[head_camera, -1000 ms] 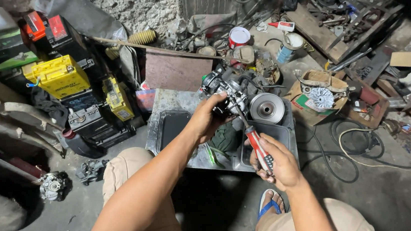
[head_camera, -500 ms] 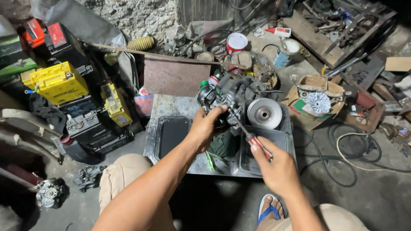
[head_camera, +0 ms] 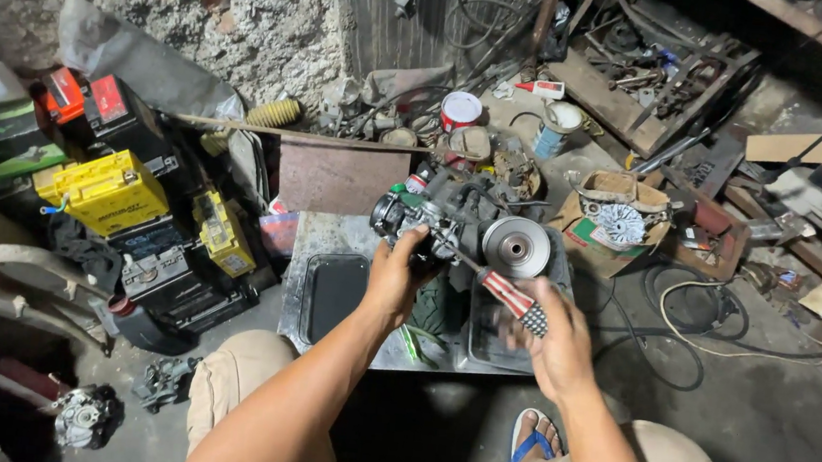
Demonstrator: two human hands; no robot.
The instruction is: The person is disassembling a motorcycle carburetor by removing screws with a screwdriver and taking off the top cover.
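Red-and-white striped handle catching the eye just right of centre frame: a screwdriver [head_camera: 508, 296], angled up and to the left, shaft running toward the dark metal engine part [head_camera: 442, 226] sitting at mid-frame, just above the grey metal tray [head_camera: 298, 280].

Looking like the screw-working step right now, tip seemingly meeting the assembly's near face, though too small and dark to confirm the exact seat.

Right hand [head_camera: 551, 343] wrapping loosely round the handle's lower end, fingers curled, slightly blurred. Left hand [head_camera: 396, 278] clamping the near-left side of the engine part, fingers closed over its edge, thumb pressing, steadying it.

Round silver disc [head_camera: 516, 246] resting just right of the assembly, touching or nearly so; hard to tell.

Judging the next move: needing the tip squarely in the screw head, firm downward pressure along the shaft, left hand bracing hard against the twist so nothing slips.

Yellow battery boxes [head_camera: 108, 194] stacked at middle left, well apart.
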